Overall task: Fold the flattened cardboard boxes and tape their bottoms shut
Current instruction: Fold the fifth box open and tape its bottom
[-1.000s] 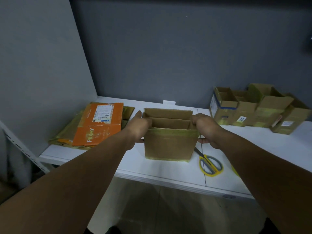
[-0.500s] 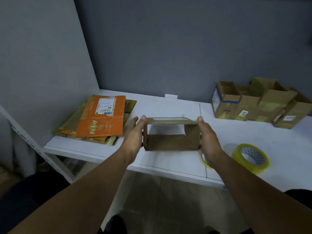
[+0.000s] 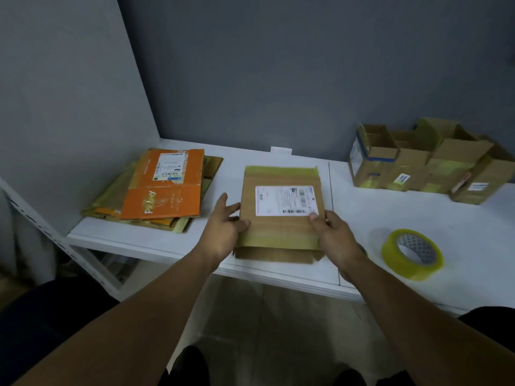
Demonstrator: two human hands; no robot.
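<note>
Flattened cardboard box held flat at the front edge of the white table, 1 white label facing up; resting on the surface or just lifted, cannot tell.

Left hand at the box's lower left corner: thumb laid on the top face, fingers straight and spread along the left edge, not wrapped round it.

Right hand at the box's lower right corner: thumb pressed on top just below the label's corner, fingers curled round the right edge, card pinched between them.

Right of the box, near the right hand but apart from it: 1 roll of yellowish tape, lying flat.

Left of the box: 1 stack of flattened boxes, orange one on top; number of sheets underneath not countable.

Behind the box and well to its right, against the wall: 4 folded boxes standing in a row, tops open.
</note>
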